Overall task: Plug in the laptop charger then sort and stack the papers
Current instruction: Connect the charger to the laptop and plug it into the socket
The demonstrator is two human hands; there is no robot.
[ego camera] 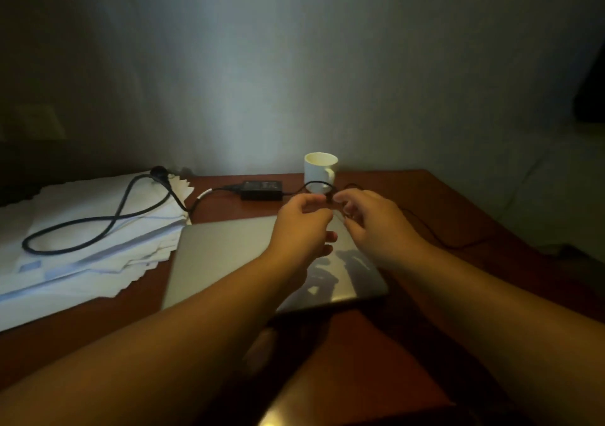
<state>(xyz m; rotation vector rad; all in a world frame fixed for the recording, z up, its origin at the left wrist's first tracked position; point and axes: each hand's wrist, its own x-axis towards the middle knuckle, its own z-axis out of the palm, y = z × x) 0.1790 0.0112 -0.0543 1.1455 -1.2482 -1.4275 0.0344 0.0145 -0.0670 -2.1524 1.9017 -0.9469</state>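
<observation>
The head view looks down on a reddish-brown wooden table [409,193] set against a pale grey wall [294,65] in dim light. At mid-frame, the left hand [302,226] and the right hand [373,226] are raised close together above the far edge of a closed silver laptop [229,255]. Their fingers are curled inward, and the fingertips of both hands meet around a thin black charger cord [435,235], pinching it just in front of a white ceramic mug [320,172]. Exactly which fingers hold it is too blurred to tell.

The cord trails from the hands toward the right of the frame across the table. Another stretch loops up past the mug and leads left to a black rectangular power brick [262,190], which lies flat near the wall, just left of the mug. From the brick a thicker black mains cable [98,226] runs left and curls in a figure-eight over a loose pile of white papers [82,268] in the left of the frame. Its black plug [159,172] rests at the pile's far edge by the wall. The papers are fanned unevenly, with their edges overlapping the laptop's left side. Both bare forearms reach in from the bottom of the frame, casting shadows on the laptop lid.
</observation>
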